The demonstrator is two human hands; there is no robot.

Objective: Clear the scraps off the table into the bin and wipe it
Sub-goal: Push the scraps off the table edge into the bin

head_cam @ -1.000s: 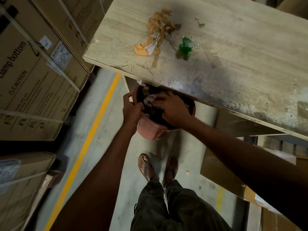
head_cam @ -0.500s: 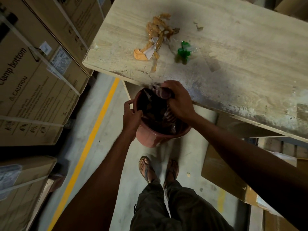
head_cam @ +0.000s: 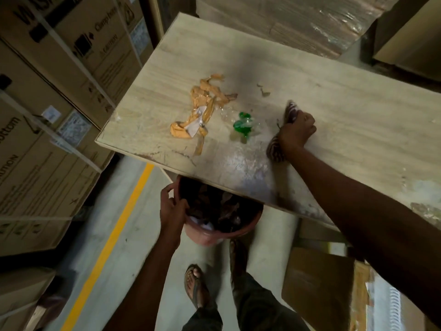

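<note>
I read the table (head_cam: 334,91) as pale beige wood grain, smudged grey at its near edge. On its left part the tape scraps (head_cam: 205,101) are orange-tan around a white paper slip (head_cam: 194,126). The wrapper scrap (head_cam: 241,125) is bright green. The cloth (head_cam: 275,149) is striped dark brown and off-white, and the bin (head_cam: 210,236) is terracotta pink. A yellow line (head_cam: 107,248) crosses the grey floor (head_cam: 143,254) beside brown cartons (head_cam: 47,168) printed in black.

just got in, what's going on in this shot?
A person is clearing a wooden table. Their right hand holds a bunched striped cloth against the tabletop, just right of the litter. Their left hand holds the rim of a reddish bin, partly full, under the table's near edge. The orange tape scraps and a green plastic scrap are not yet cleared.
</note>
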